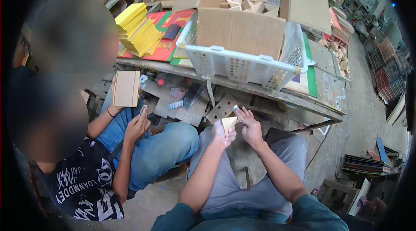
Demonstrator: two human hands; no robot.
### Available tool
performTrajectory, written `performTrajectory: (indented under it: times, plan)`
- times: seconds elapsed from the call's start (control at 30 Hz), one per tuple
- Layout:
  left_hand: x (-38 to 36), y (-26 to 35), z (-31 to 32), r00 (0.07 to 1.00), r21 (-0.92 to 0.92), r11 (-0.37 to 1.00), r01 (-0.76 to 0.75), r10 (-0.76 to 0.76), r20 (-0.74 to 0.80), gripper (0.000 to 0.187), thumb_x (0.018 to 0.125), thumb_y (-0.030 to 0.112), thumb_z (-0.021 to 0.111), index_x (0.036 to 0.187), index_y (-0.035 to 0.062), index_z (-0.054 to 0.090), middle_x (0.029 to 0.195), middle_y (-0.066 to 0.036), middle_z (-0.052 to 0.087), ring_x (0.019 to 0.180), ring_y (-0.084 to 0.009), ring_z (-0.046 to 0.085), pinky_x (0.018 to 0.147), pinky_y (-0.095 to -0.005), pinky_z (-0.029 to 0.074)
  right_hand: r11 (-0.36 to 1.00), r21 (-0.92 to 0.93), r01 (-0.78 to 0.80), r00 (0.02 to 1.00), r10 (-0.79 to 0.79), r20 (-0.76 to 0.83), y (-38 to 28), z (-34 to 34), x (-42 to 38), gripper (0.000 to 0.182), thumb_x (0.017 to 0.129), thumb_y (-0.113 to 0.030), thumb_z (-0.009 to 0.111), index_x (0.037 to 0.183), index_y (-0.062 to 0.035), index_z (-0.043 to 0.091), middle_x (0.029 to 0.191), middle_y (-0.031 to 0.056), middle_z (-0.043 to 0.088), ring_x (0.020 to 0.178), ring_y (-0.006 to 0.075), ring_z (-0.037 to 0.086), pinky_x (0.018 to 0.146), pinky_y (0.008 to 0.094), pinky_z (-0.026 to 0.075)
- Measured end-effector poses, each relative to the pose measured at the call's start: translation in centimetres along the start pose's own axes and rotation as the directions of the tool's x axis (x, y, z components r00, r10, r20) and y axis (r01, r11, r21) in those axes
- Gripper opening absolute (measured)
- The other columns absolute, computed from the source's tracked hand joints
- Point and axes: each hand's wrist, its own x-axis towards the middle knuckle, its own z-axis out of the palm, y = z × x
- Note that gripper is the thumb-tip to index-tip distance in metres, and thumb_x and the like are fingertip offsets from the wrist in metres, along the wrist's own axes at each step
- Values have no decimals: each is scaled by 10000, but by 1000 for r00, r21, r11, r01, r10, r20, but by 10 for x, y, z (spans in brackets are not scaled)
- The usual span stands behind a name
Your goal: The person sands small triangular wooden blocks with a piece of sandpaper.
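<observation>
My left hand (222, 136) is closed around a small triangular block of pale wood (229, 123), its striped grain facing up. Right beside it is my right hand (251, 130), fingers apart and stretched toward the block. A small white patch (235, 108) covers the tip of its foremost finger; whether this is a wrap or a loose piece I cannot tell. Both hands are above my lap, in front of the workbench (277, 93).
A white plastic basket (225, 57) on the bench holds a cardboard box (240, 29) with wooden blocks (249, 3). Yellow pieces (138, 31) are stacked to its left. At my left, a seated person (86, 179) holds a flat wooden board (126, 88).
</observation>
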Motion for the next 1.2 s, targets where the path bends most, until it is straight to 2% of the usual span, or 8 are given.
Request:
performTrajectory:
  times: [0.17,0.37,0.5,0.67,0.8,0.97,1.07,1.2]
  plan:
    - [-27,-9,26,938,112,976,-185,209,-278,436,925,402,265,838,92,560,521,-10,435,320,-87,326,271,-204,226,970,44,241,970,-239,-43,-65,-12,-31,590,663,164,414,1172,-49,622,1194,172,602,1211,349,512,1071,457,315]
    - [-73,-33,30,959,125,979,-163,187,-215,364,940,362,298,824,99,521,613,-38,494,380,-116,396,300,-239,257,997,64,-51,980,62,-188,-76,-19,-48,608,622,187,400,1146,-18,633,1189,165,613,1227,328,507,1091,455,275]
    - [-90,-69,49,774,132,909,-395,407,-485,318,936,366,398,949,91,557,667,-31,501,404,-108,394,322,-232,256,951,160,266,955,-282,88,-118,-41,-61,620,589,172,434,1142,-22,634,1206,158,603,1228,326,503,1087,457,294]
    - [-140,-64,50,970,162,971,-173,196,-143,386,956,377,333,1091,85,546,755,-52,552,439,-103,422,322,-214,288,989,19,144,987,-144,64,-106,-58,-58,677,579,184,425,1180,-61,616,1207,152,604,1221,352,502,1076,476,305]
    - [-140,-67,30,957,51,980,-191,198,-214,354,953,349,319,1075,101,541,724,-43,536,415,-104,387,317,-204,253,931,177,318,912,-352,209,-166,-71,-68,627,586,173,459,1129,-75,651,1163,128,633,1201,339,524,1069,478,321]
    - [-171,-50,60,939,143,958,-250,204,276,384,938,264,316,1233,86,486,850,-77,599,603,-146,563,461,-228,429,996,-78,48,998,-52,-41,-135,-76,-57,561,642,150,460,1147,-27,628,1144,167,628,1172,328,546,1047,454,351]
    - [-164,-59,67,598,762,243,-601,769,227,377,929,164,339,1264,6,410,1126,-130,515,971,-150,519,872,-277,404,970,57,235,971,-232,-57,-162,-79,-53,583,631,162,458,1145,-49,635,1151,156,628,1165,321,555,1049,455,347]
    - [-183,-61,89,548,629,249,-736,764,340,416,948,141,344,1336,4,286,1164,-155,493,1036,-178,492,912,-302,388,981,75,178,984,-180,16,-177,-66,-62,595,631,164,429,1137,-64,644,1139,153,634,1153,299,568,1057,438,338]
